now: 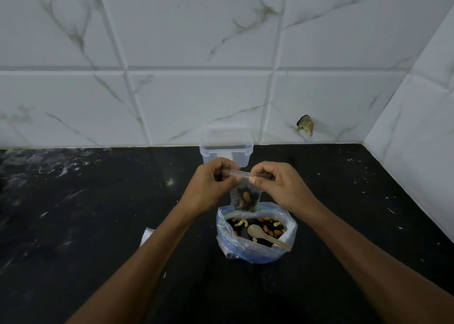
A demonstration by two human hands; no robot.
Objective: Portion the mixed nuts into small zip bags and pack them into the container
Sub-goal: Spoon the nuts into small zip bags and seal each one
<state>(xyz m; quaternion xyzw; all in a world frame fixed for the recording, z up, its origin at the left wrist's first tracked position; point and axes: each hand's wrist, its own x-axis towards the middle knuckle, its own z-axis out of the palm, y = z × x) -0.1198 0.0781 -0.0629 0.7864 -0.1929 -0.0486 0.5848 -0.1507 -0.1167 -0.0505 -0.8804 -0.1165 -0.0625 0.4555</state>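
Now sealing a filled zip bag (245, 196) above the nut bag (255, 232).
Pinched at its top strip by left hand (211, 183) and right hand (277, 183), strip running left to right, pouch hanging straight down. Straight ahead, just beyond the knuckles: open container (226, 146) against the wall, about equally near to both hands. Spoon (266, 236) resting in the nuts below; bare table (368, 200) either side.

Left hand (211, 180), right hand (277, 183) pinching small zip bag (245, 196) top, above nut bag (256, 232)
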